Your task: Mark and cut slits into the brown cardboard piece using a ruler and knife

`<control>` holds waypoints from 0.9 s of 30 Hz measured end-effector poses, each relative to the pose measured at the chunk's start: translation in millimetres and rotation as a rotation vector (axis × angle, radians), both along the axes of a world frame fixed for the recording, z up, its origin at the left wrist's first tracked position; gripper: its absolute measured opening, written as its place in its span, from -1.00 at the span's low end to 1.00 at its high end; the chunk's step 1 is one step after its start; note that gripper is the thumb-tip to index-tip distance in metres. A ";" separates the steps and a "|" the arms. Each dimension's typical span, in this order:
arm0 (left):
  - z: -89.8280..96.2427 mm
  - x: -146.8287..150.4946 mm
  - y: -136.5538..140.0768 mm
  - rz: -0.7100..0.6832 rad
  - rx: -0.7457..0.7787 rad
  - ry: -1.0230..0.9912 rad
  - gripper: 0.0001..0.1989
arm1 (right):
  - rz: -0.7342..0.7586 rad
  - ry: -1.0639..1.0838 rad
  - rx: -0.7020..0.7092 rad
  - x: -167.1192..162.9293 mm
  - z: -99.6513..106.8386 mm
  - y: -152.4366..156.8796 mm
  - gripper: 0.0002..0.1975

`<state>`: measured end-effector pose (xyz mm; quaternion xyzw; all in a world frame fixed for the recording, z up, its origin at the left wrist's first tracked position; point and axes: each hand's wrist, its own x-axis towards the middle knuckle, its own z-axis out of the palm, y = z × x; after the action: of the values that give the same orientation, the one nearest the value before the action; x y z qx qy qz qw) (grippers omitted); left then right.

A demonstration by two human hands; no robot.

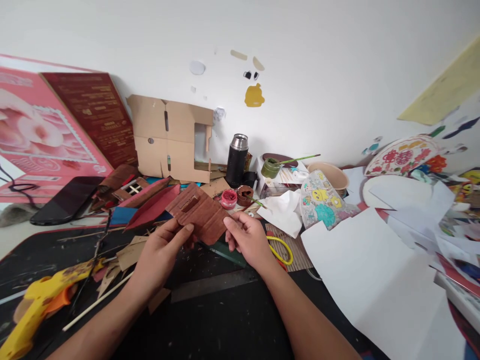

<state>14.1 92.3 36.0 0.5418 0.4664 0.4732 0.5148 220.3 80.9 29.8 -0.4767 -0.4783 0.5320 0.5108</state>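
Note:
Both hands hold up a brown-painted piece of cardboard (204, 216) over the table. It has fold lines and a small rectangular cut near its upper left. My left hand (167, 245) pinches its lower left edge, thumb on the front face. At the right edge, my right hand (249, 239) grips it between thumb and fingers. Just behind the piece stand an open jar of red paint (228, 198) and an open jar of brown paint (245, 195) with a brush in it. Scissors with yellow handles (282, 250) lie beside my right hand, partly hidden.
A yellow glue gun (41, 307) and a wooden stick (97, 301) lie at left, near cardboard scraps. A phone (69, 200) rests farther back. Cut cardboard (176, 142) leans on the wall beside a black thermos (236, 165). White paper sheets (375, 275) cover the right side.

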 end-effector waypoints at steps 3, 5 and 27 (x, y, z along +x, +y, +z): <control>-1.8 0.0 -0.9 0.006 -0.025 -0.088 -0.64 | 0.015 -0.032 0.006 -1.6 -1.5 -1.2 -0.61; -2.2 0.7 -2.2 -0.018 -0.040 -0.127 -0.63 | 0.015 -0.034 0.002 -1.4 -2.0 -1.1 -0.61; 1.4 2.7 -8.5 0.060 0.086 0.039 -0.62 | 0.033 -0.085 0.051 -5.3 -7.8 -1.2 -0.56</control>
<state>16.8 83.8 37.4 0.5584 0.4713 0.4975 0.4675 215.0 79.7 22.0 -0.4777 -0.5207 0.5072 0.4933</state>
